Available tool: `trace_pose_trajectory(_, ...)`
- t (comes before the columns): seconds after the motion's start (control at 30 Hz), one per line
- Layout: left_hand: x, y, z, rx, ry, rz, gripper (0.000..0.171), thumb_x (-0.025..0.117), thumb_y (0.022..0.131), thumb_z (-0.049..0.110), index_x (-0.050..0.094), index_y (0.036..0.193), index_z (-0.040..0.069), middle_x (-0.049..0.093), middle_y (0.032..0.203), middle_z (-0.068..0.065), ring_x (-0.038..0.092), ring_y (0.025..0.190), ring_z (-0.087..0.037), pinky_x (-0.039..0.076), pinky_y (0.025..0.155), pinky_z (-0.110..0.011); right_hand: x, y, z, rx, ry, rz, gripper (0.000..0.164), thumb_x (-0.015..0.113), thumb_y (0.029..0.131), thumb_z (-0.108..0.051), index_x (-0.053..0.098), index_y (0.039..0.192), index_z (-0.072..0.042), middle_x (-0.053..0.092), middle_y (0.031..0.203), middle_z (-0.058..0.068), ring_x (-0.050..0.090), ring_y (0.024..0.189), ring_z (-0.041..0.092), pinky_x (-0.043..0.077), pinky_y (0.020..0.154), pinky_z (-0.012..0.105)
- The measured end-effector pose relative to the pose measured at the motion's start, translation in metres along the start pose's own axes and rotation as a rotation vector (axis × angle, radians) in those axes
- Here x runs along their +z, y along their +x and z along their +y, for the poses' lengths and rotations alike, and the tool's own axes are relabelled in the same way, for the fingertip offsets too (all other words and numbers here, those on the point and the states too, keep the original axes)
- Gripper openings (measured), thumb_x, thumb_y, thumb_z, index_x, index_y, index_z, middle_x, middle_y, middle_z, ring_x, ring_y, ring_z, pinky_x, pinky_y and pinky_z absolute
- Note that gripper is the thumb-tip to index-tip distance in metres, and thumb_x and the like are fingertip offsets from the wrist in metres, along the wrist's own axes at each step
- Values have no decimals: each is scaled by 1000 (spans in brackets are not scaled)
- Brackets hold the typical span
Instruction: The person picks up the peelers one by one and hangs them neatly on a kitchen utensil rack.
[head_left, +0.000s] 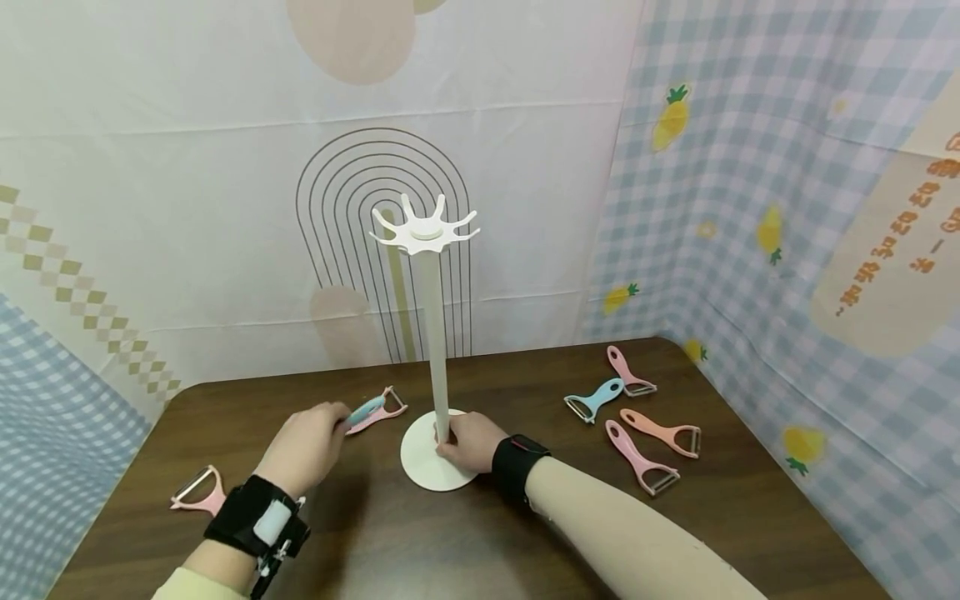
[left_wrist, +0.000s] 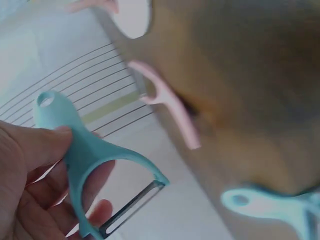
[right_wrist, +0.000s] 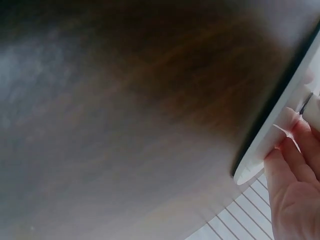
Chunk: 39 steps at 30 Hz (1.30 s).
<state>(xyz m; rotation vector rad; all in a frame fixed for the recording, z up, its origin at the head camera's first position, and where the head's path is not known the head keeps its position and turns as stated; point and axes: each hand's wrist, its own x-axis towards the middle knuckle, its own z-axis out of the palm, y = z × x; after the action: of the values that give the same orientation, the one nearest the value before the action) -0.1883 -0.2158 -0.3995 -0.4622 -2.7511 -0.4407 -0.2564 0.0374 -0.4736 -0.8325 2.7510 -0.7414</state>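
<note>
My left hand (head_left: 306,446) holds a light blue peeler (left_wrist: 87,152) by its handle, thumb in front and fingers behind. In the head view that peeler (head_left: 366,410) overlaps a pink peeler (head_left: 384,414) lying on the table, and the hand hides part of it. A second light blue peeler (left_wrist: 260,202) lies at the lower right of the left wrist view. My right hand (head_left: 474,442) grips the foot of the upright pole (head_left: 435,333) of a white stand, just above its round base (head_left: 427,467). Several prongs spread from the stand's top (head_left: 426,229).
At the right of the brown table (head_left: 420,554) lie a blue peeler (head_left: 596,400), two pink peelers (head_left: 630,373) and an orange one (head_left: 663,433). Another pink peeler (head_left: 201,492) is left of my left wrist. Patterned cloth (head_left: 525,250) hangs behind and along the sides.
</note>
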Motion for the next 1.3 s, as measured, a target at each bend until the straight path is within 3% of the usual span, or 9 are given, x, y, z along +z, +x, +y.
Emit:
trace_pose_trajectory(0.23, -21, 27, 8, 17, -83, 98, 3, 62, 92, 3, 64, 95, 2, 58, 81, -5, 53, 68, -19, 45, 62, -38, 0, -1, 0, 11, 16, 8, 5, 68, 91, -21, 65, 92, -17, 61, 79, -8, 54, 72, 8, 44, 72, 24)
trace_pose_trajectory(0.37, -37, 40, 19, 4, -155, 151, 8, 59, 96, 8, 63, 98, 2, 62, 88, -8, 59, 77, -23, 49, 69, -42, 1, -1, -1, 8, 16, 6, 5, 67, 91, -21, 65, 93, -17, 61, 80, -8, 54, 73, 7, 44, 72, 24)
trace_pose_trajectory(0.57, -67, 65, 49, 17, -296, 274, 16, 58, 98, 14, 64, 106, 1, 64, 101, -11, 63, 95, -27, 52, 79, -45, 2, -1, -1, 19, 23, 8, 5, 66, 92, -21, 66, 94, -17, 60, 78, -9, 53, 71, 8, 44, 71, 24)
trace_pose_trajectory(0.73, -90, 88, 77, 37, -421, 407, 21, 57, 99, 19, 64, 107, 1, 65, 100, -9, 62, 97, -23, 54, 77, -40, 2, 0, -2, 37, 15, 11, 11, 66, 92, -23, 67, 98, -14, 61, 79, -8, 54, 73, 7, 45, 72, 24)
trace_pose_trajectory(0.87, -102, 101, 92, 54, -509, 480, 22, 56, 99, 19, 63, 107, 0, 65, 98, -8, 63, 92, -19, 49, 74, -35, 2, -1, -2, 39, 17, 9, 14, 67, 92, -24, 67, 100, -13, 62, 82, -7, 55, 75, 7, 46, 74, 25)
trace_pose_trajectory(1.1, -110, 107, 105, 77, -571, 492, 18, 55, 99, 18, 61, 102, 1, 65, 100, -6, 64, 92, -15, 47, 71, -33, 7, 1, 3, 12, -1, 14, 14, 68, 92, -24, 66, 100, -13, 60, 80, -8, 54, 74, 6, 46, 72, 24)
trace_pose_trajectory(1.3, -110, 109, 107, 102, -582, 482, 17, 56, 99, 17, 61, 101, 1, 65, 101, -7, 64, 94, -16, 48, 76, -38, 5, 0, 2, 10, -2, 12, 16, 68, 92, -24, 66, 102, -12, 63, 85, -6, 56, 77, 6, 47, 75, 25)
